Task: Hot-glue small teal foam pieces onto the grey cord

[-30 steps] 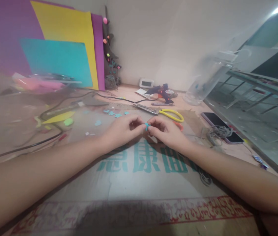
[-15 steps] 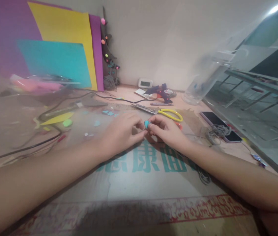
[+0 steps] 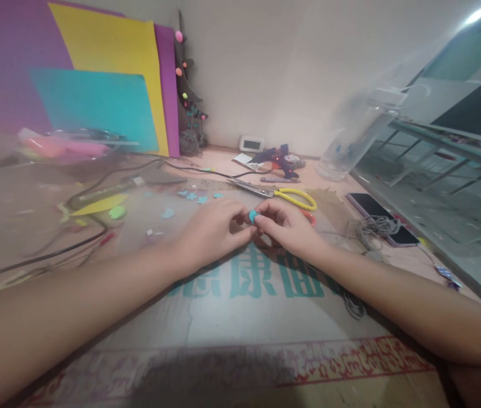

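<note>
Between my fingertips, at the middle of the view, is a small turquoise foam piece point(image 3: 252, 216), rounded in outline. My right hand point(image 3: 285, 224) pinches it between thumb and index finger. From the other side my left hand point(image 3: 218, 226) closes thumb and fingers on its edge. Just beyond the hands lie scissors point(image 3: 293, 198) with yellow handles, blades pointing left. Several small turquoise flower cutouts point(image 3: 201, 200) and a turquoise heart-like piece point(image 3: 167, 213) lie past my left hand. Under the hands spreads a pale printed sheet point(image 3: 232, 323) with green characters.
A dark glue gun point(image 3: 280, 160) stands at the back beside a small white digital clock point(image 3: 251, 143). At right are a phone point(image 3: 376, 218), tangled grey wire point(image 3: 371, 231) and a clear water bottle point(image 3: 354, 136). Coloured foam sheets point(image 3: 96, 110) lean at back left; a black cord point(image 3: 91, 238) curves below.
The turquoise piece has turned slightly between my fingers, and both hands have shifted only a little. More of the turquoise flowers shows past my left hand.
</note>
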Demonstrator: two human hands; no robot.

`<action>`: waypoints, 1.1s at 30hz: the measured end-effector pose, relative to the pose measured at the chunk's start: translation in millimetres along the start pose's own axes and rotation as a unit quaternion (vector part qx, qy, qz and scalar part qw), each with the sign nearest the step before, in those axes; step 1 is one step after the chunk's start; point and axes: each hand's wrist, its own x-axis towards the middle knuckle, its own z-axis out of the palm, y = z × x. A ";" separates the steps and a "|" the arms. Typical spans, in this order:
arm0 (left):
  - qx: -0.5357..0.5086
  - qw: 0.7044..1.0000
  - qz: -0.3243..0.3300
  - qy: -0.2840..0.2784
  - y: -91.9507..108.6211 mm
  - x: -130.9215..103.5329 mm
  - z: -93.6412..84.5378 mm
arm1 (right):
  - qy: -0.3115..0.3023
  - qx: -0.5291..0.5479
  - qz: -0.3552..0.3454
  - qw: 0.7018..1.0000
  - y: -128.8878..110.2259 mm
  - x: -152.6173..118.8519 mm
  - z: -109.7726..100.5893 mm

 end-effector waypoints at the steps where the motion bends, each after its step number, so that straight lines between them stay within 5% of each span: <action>1: 0.002 1.000 -0.001 -0.001 0.7 0.0 -0.4 | -0.001 -0.001 0.001 1.000 0.0 -0.1 0.0; 20: -0.009 1.000 -0.012 -0.014 1.2 1.2 -3.3 | -0.003 -0.009 -0.001 1.000 1.9 1.6 -0.5; 33: -0.153 0.986 -0.069 -0.005 -4.3 4.3 -1.8 | -0.017 0.004 -0.030 0.999 4.5 1.4 -4.5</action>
